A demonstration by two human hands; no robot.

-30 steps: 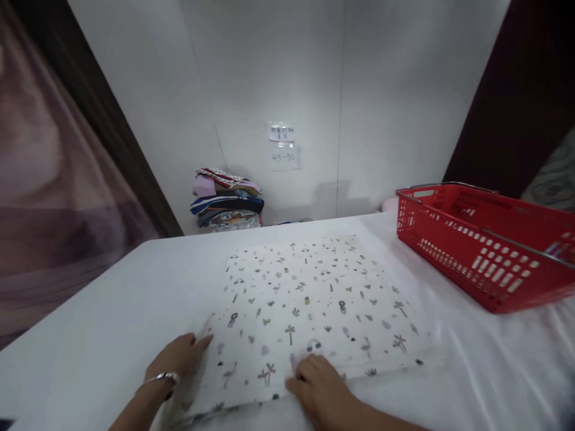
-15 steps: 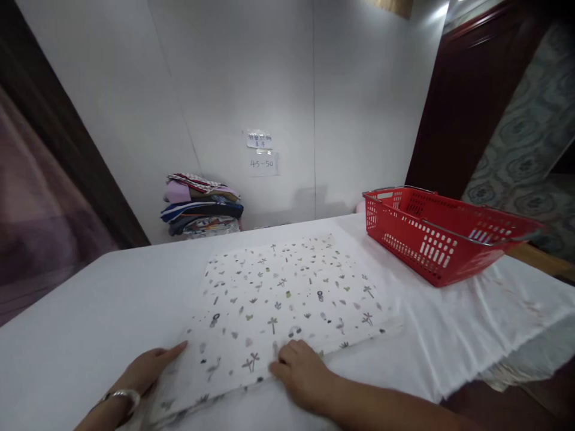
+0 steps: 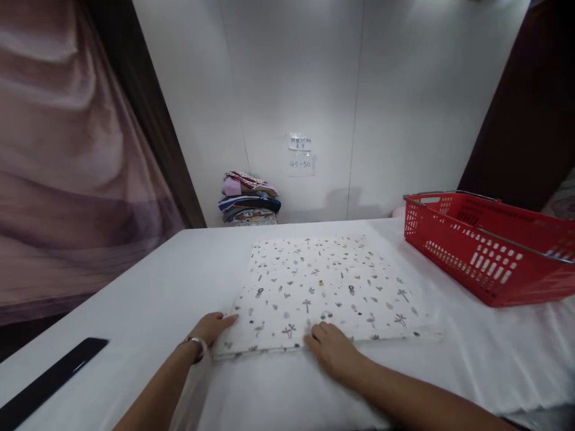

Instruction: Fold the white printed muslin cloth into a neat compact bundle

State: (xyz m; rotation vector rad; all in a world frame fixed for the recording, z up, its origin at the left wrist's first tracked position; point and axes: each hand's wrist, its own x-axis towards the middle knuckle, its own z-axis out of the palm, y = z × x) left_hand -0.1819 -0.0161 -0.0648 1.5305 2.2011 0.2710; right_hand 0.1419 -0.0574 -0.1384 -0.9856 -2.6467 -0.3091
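A folded white cloth [image 3: 323, 287] printed with small plants and flamingos lies flat on the white-covered table [image 3: 135, 311]. My left hand [image 3: 210, 330], with a silver bracelet at the wrist, rests flat at the cloth's near left corner, fingertips touching its edge. At the middle of the near edge my right hand [image 3: 332, 349] presses down on the cloth with its fingers curled. Neither hand lifts the cloth.
A red plastic basket [image 3: 485, 251] with metal handles stands at the table's right. A stack of folded clothes [image 3: 248, 199] sits against the white wall at the back. A black flat bar [image 3: 45, 383] lies near the table's left front edge. A pinkish curtain [image 3: 67, 149] hangs at left.
The view has swung left and pulled back, so the black bar now shows. Both hands stay at the cloth's near edge, the left fingertips now closer to the corner.
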